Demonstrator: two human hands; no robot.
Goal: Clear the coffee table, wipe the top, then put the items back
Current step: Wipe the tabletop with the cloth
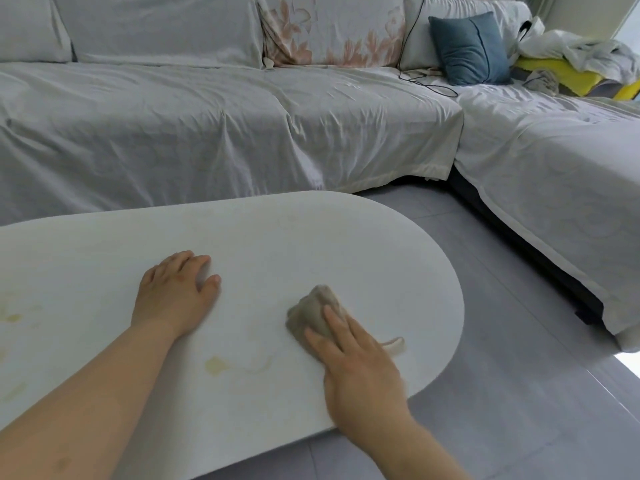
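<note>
The covered sofa is seen filling the far side and wrapping round to the right, with a blue cushion and a heap of clothes at its far right corner; none of it is touched. Nearer lies the coffee table, its pale oval top bare of items, so the wiping step is judged to be in hand and the putting-back not yet begun. The left hand is laid palm down on the top, fingers close together and slightly curled, holding nothing. The right hand is pressed flat, fingers together, onto a bunched grey cloth near the table's rounded right end, a loose tail of the cloth trailing to the right. Yellowish stains are left between the two forearms and at the near left edge; they could be missed if strokes are kept to the right end, or smeared if the cloth is dry. So close to the edge, the cloth could be swept off onto the grey floor. Weight leaned on the left palm might shift the table.
</note>
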